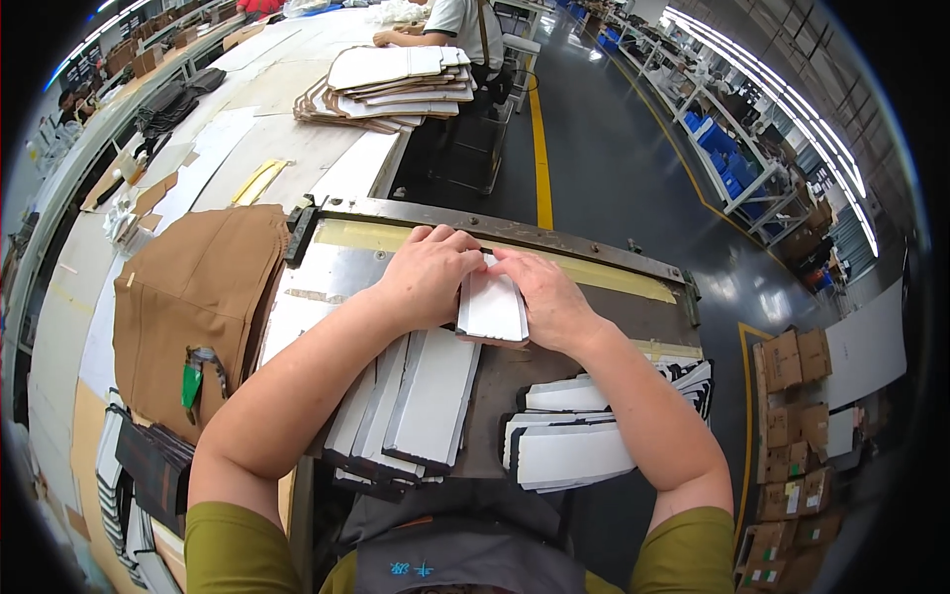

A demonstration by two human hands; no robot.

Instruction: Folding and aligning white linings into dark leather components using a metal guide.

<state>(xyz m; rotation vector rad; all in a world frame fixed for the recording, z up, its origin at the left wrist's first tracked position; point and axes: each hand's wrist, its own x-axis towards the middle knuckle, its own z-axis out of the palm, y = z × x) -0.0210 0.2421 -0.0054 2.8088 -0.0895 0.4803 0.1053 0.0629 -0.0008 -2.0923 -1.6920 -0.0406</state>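
Observation:
A small white panel with dark edges (494, 311) lies between my hands at the middle of the metal-topped bench. My left hand (427, 277) is closed, its curled fingers and thumb at the panel's far left corner. From the other side my right hand (550, 299) grips the right edge, with its thumb near the far end; some fingertips are hidden. Below my left hand lies a stack of long white panels with black edges (431, 391). A second stack of similar panels (574, 457) sits beneath my right forearm.
A metal bar (515, 232) with bolts runs along the bench's far edge. Brown sheet pieces (193, 297) lie at the left, with a green-handled tool (192, 381) on them. Farther off are stacked white-and-brown panels (391, 84) and a seated person (465, 35). Cardboard boxes (792, 426) stand at right.

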